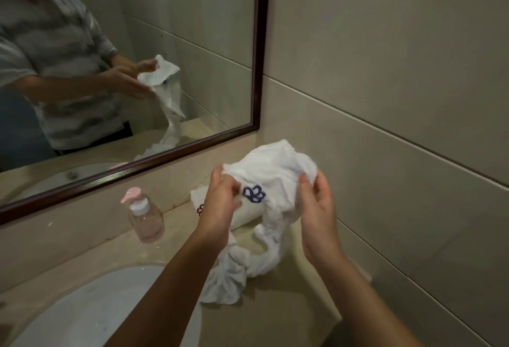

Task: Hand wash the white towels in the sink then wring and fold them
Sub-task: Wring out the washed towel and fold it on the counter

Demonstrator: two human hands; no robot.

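Note:
A crumpled wet white towel (pixel 275 178) with a blue embroidered flower hangs between both hands above the beige counter (pixel 289 291). Its twisted lower end trails down onto the counter beside the sink. My left hand (pixel 220 203) grips the towel's upper left edge. My right hand (pixel 316 209) pinches its upper right edge with fingertips. Behind my left hand, a second white towel (pixel 245 215) lies folded on the counter, a dark red embroidered mark showing at its left end. The white sink basin (pixel 91 311) sits at the lower left.
A clear pump bottle (pixel 144 217) with pink liquid stands on the counter left of the towels. A dark-framed mirror (pixel 257 71) hangs behind the counter and reflects a person holding the towel. A tiled wall (pixel 399 98) closes the right side.

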